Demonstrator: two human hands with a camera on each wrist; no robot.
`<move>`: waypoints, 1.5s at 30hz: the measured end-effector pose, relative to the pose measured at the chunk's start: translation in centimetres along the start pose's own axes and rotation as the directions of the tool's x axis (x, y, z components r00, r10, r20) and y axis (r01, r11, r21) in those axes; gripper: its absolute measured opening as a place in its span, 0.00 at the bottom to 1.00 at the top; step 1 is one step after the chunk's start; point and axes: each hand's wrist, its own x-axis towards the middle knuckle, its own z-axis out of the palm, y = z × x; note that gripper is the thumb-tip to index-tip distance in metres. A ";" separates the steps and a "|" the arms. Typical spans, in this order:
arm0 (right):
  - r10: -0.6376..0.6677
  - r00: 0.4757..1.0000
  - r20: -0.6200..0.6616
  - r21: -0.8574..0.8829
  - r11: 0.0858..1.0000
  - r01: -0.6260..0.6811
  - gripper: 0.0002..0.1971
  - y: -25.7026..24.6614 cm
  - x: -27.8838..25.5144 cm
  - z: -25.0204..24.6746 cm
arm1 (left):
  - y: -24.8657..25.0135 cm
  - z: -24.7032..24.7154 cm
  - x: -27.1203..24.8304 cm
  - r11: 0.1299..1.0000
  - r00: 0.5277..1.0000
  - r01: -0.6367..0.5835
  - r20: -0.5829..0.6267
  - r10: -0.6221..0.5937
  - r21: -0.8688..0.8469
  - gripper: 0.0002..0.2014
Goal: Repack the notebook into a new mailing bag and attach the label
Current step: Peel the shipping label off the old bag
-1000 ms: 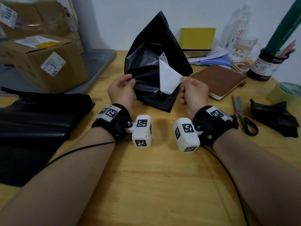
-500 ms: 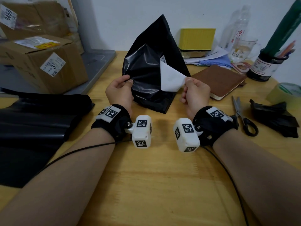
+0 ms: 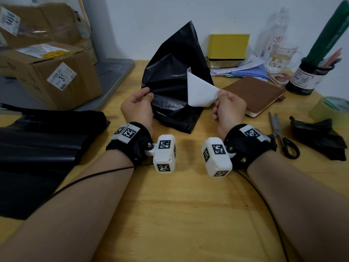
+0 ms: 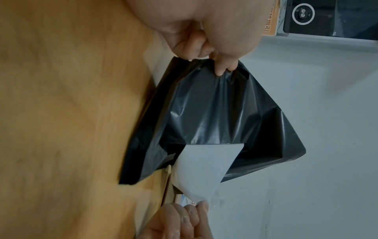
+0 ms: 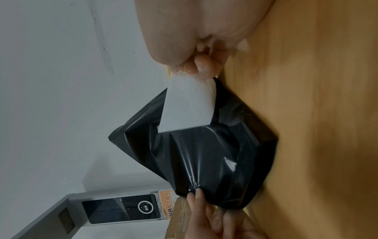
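Our left hand (image 3: 137,108) pinches the black mailing bag (image 3: 170,91) at its 9 o'clock edge, holding it upright on the table (image 3: 179,205). Our right hand (image 3: 227,108) pinches the half-peeled white label (image 3: 200,91). The brown notebook (image 3: 255,95) lies at 3 o'clock, just beside the bag.

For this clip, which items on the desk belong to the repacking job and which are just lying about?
In the job:
- black mailing bag, pinched by the left hand
- white label, partly peeled, pinched by the right hand
- brown notebook
- stack of black bags

Lying about:
- cardboard boxes
- scissors
- tape roll
- pen pot
- glass mug
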 end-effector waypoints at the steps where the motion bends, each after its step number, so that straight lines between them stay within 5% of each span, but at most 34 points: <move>1: -0.002 1.000 -0.011 0.001 1.000 0.002 0.11 0.0 0.0 0.0 | 0.1 0.0 0.0 1.000 1.000 0.001 -0.004 -0.001 0.001 0.10; 45: 0.015 0.988 -0.156 0.087 0.996 -0.001 0.08 0.3 0.9 -0.3 | 0.3 -0.7 0.5 1.000 0.995 -0.017 -0.096 0.019 0.027 0.10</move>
